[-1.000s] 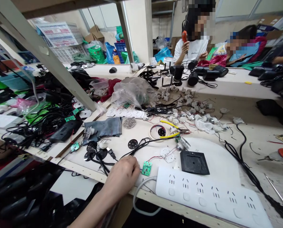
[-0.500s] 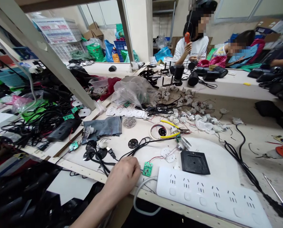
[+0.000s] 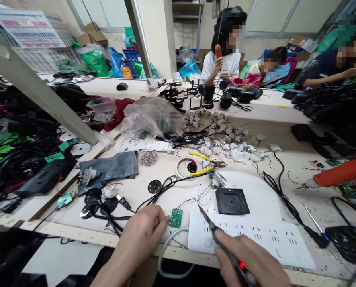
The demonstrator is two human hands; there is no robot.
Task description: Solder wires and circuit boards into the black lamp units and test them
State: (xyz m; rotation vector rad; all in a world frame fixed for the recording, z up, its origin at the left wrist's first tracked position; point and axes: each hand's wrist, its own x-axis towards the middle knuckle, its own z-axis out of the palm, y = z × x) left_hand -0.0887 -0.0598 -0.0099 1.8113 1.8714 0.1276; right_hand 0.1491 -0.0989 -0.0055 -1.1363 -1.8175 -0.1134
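At the upper middle of the frame a clear plastic bag lies on the bench, with a green board and wires showing inside. At the bottom centre the left hand pinches the edge of a small green circuit board. The right hand is closed around a soldering iron, its long axis slanting up-left, tip over the white power strip, near the board.

1. The small circuit board is green and glossy, with tiny metal parts.
2. The soldering iron has a dark matt handle and a metal tip.
3. The power strip is smooth white plastic.
4. The desk is pale, matt and scuffed.
5. The folded cloth looks like rough denim.
6. The bag is thin, shiny, crinkled plastic.
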